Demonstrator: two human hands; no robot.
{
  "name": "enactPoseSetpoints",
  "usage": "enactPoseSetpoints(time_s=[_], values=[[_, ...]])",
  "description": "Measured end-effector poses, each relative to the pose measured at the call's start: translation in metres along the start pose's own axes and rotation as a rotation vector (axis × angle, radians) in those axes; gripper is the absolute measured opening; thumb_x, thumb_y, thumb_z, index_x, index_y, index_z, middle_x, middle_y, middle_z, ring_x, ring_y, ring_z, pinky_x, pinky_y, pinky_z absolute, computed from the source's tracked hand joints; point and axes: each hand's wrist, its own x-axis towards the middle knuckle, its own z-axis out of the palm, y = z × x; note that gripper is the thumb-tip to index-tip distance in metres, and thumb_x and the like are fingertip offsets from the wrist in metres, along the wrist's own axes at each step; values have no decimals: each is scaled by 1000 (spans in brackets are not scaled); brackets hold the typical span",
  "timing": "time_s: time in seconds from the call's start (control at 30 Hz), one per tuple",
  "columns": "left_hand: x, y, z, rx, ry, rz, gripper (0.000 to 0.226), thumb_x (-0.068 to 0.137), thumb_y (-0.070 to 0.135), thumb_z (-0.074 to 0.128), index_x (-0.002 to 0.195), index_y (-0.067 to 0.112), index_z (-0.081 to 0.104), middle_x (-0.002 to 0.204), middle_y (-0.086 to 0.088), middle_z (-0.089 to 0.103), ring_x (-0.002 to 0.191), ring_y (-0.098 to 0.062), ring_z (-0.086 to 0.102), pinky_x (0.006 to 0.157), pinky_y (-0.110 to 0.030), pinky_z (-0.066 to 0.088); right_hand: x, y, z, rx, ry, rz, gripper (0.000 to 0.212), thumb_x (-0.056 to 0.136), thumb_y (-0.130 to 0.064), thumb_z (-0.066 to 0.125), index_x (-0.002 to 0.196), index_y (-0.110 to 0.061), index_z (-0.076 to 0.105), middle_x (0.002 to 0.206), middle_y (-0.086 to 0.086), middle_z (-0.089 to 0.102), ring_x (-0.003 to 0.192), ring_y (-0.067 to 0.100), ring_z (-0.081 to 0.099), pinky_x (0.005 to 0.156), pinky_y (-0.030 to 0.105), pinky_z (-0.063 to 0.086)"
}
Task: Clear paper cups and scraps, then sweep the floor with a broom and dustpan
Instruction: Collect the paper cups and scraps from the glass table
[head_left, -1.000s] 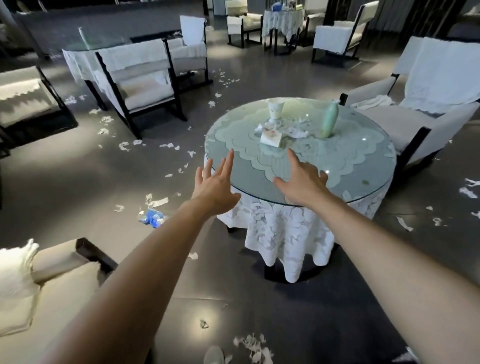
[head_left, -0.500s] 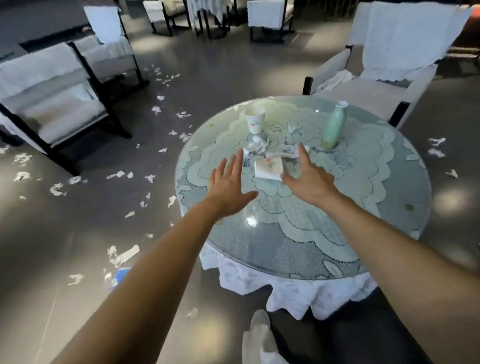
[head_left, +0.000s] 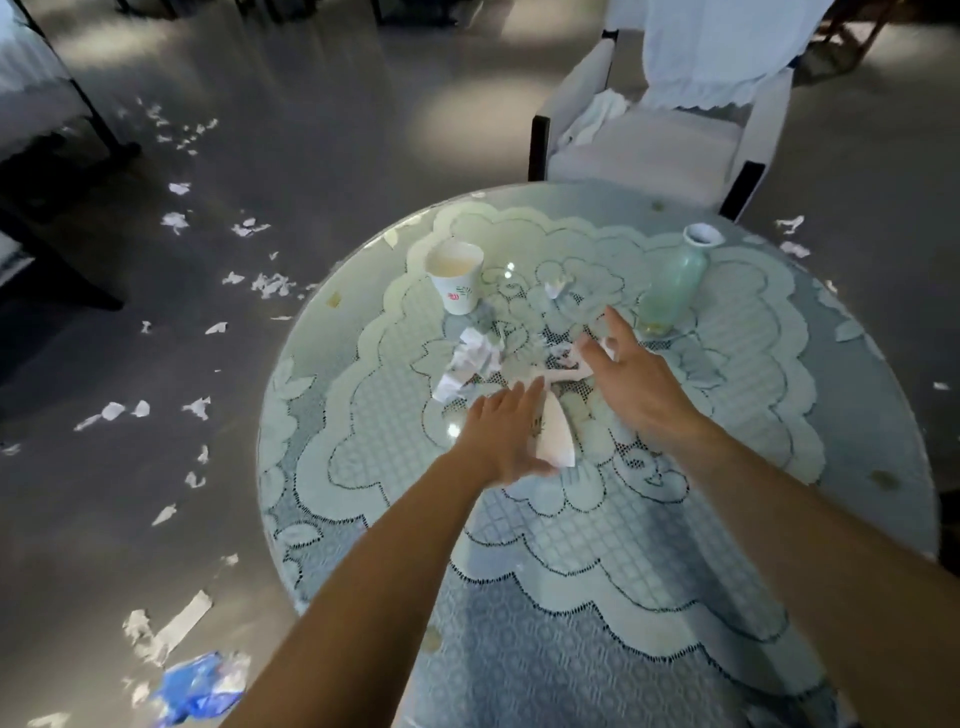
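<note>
Over the middle of the round lace-covered worktop, the left hand is stretched out with its fingers straight and together, right up against the left edge of a flattened paper cup that's lying on its side. It's pretty blurry, so I can't tell if the thumb is tucked under the cup. The right hand is just past that cup, fingers spread wide and gripping nothing, over some torn white bits; can't say whether it's touching them. To the left of it is a heap of crumpled scraps, and behind that an upright paper cup with a red print. A green vase stands near the right fingertips. Loads more paper scraps litter the floor on the left, plus a blue wrapper near the bottom. A white-draped armchair sits behind the worktop.
</note>
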Motion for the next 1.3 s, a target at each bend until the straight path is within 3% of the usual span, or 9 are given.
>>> enactPoseSetpoints(time_s=[0.23, 0.37, 0.47, 0.53, 0.7, 0.9, 1.1, 1.2, 1.3], values=[[2, -48, -31, -285, 155, 180, 100, 79, 49, 71, 151, 12, 12, 152, -7, 28, 133, -25, 38, 103, -39, 39, 31, -7, 29, 79, 32, 161, 62, 98, -59, 18, 154, -32, 13, 157, 4, 27, 142, 30, 29, 115, 46, 20], [-1, -98, -58, -292, 96, 286, 100, 76, 52, 72, 150, 15, 16, 161, 7, -6, 141, -1, 10, 106, -38, 39, 47, -20, 60, 168, 80, 243, 58, 102, -52, 13, 153, -25, 21, 158, 2, 26, 144, 27, 24, 116, 42, 15], [1, -121, -68, -450, 168, 353, 96, 72, 65, 67, 147, 36, 16, 161, 6, 0, 144, 5, -6, 114, -34, 25, 59, -30, 82, 170, 137, 268, 58, 103, -50, 15, 151, -21, 27, 155, 5, 30, 142, 27, 28, 115, 44, 18], [0, -130, -73, -680, 260, 287, 95, 67, 67, 70, 139, 56, 10, 158, 6, 16, 146, -8, 14, 116, -39, 26, 68, -34, 95, 107, 152, 235, 58, 103, -48, 17, 150, -16, 29, 154, 10, 33, 141, 29, 31, 115, 47, 22], [2, -161, -72, -812, 535, 161, 74, 69, 62, 71, 124, 57, 21, 124, 44, 40, 119, 13, 45, 95, -16, 47, 85, -44, 135, -161, 112, 250, 73, 93, -67, 27, 151, -24, 23, 147, 17, 30, 134, 34, 30, 110, 51, 29], [20, -189, -64, -854, 590, 14, 84, 69, 62, 66, 137, 41, 20, 126, 13, 45, 115, -3, 47, 95, -21, 41, 81, -49, 184, -563, 269, 82, 58, 88, -57, 55, 127, -15, 46, 121, 14, 44, 110, 28, 44, 89, 37, 37], [40, -186, -67, -851, 631, -16, 89, 73, 60, 64, 143, 28, 19, 133, -2, 44, 120, -16, 47, 100, -38, 45, 82, -54, 159, 153, 494, 109, 38, 95, 5, 44, 130, -8, 49, 123, 9, 53, 104, 17, 53, 79, 21, 49], [48, -177, -68, -861, 635, -37, 93, 72, 62, 63, 144, 27, 17, 137, -7, 44, 121, -23, 48, 100, -41, 46, 84, -56, 130, 411, 668, 171, 28, 93, -2, 38, 89, -13, 64, 96, 7, 61, 83, 16, 52, 62, 20, 42], [53, -170, -65, -873, 640, -43, 93, 72, 63, 63, 145, 28, 17, 138, -3, 43, 122, -19, 47, 99, -35, 44, 75, -40, 121, 315, 643, 210, 37, 85, -35, 32, 93, -12, 59, 111, 15, 54, 92, 20, 48, 74, 30, 40]])
